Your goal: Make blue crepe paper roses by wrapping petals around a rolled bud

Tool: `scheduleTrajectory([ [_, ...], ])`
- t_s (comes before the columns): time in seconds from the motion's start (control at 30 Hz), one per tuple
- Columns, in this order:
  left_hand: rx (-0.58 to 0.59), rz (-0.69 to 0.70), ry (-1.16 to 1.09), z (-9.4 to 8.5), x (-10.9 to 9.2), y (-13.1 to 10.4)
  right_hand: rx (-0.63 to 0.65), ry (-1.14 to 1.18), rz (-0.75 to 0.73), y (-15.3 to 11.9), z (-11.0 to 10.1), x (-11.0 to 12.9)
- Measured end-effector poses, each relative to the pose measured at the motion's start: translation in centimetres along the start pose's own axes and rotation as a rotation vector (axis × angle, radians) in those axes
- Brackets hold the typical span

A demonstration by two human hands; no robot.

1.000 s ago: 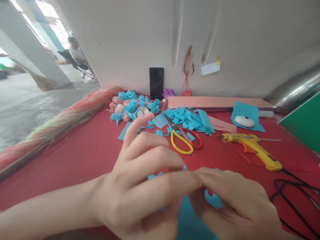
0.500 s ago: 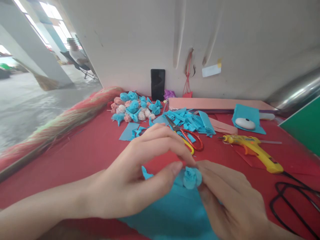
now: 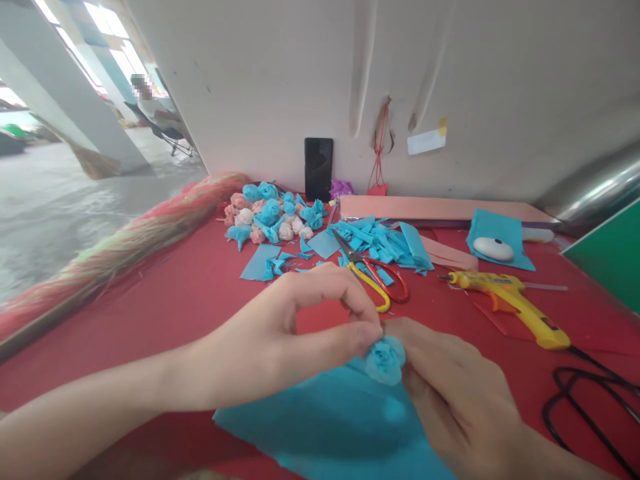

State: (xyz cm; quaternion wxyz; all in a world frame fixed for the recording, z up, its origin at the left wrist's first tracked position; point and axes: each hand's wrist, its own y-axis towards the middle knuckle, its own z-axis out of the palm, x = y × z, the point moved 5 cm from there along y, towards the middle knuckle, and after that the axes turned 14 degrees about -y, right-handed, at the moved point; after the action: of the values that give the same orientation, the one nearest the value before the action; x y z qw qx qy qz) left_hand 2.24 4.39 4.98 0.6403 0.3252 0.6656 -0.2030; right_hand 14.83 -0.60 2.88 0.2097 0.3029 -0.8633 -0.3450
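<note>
Between my two hands is a small blue crepe-paper rose (image 3: 384,360), its petals facing me. My left hand (image 3: 300,333) pinches the rose's upper left rim between thumb and forefinger. From the right, my right hand (image 3: 455,387) grips its base with closed fingers, which partly hide it. Below them a large sheet of blue crepe paper (image 3: 330,420) spreads over the red table (image 3: 150,313). Just beyond my left hand lie scissors (image 3: 370,270) with one red and one yellow handle loop.
Finished blue, pink and white paper flowers (image 3: 270,213) are heaped at the back left, beside blue paper strips (image 3: 375,240). A yellow glue gun (image 3: 515,300) with a black cord (image 3: 555,400) lies right. A phone (image 3: 319,168) leans on the wall. Far left, a person (image 3: 157,110) sits.
My left thumb and forefinger have closed together onto the rose's rim. A blue scrap that showed under my left palm is out of sight. The view has shifted slightly.
</note>
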Motion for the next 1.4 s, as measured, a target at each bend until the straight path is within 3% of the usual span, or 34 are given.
scheduleTrajectory([
  [0.2, 0.015, -0.024, -0.041, 0.0, 0.2, 0.0, 0.018, -0.049, -0.017, 0.2, -0.1, 0.1],
  [0.47, 0.113, -0.142, -0.332, 0.6, 0.9, -0.2, 0.03, 0.062, -0.029, -0.1, 0.0, -0.1],
  [0.9, 0.175, -0.051, -0.129, 0.4, 0.0, 0.1, 0.061, 0.187, 0.036, 0.2, -0.2, -0.6],
  [1.27, 0.156, -0.14, -0.329, 0.2, 1.1, 0.5, -0.064, -0.044, 0.042, 1.0, -1.3, -0.1],
  [1.4, 0.155, -0.134, -0.31, 0.2, 1.0, 0.4, -0.115, -0.15, -0.038, 1.0, -1.5, 0.4],
])
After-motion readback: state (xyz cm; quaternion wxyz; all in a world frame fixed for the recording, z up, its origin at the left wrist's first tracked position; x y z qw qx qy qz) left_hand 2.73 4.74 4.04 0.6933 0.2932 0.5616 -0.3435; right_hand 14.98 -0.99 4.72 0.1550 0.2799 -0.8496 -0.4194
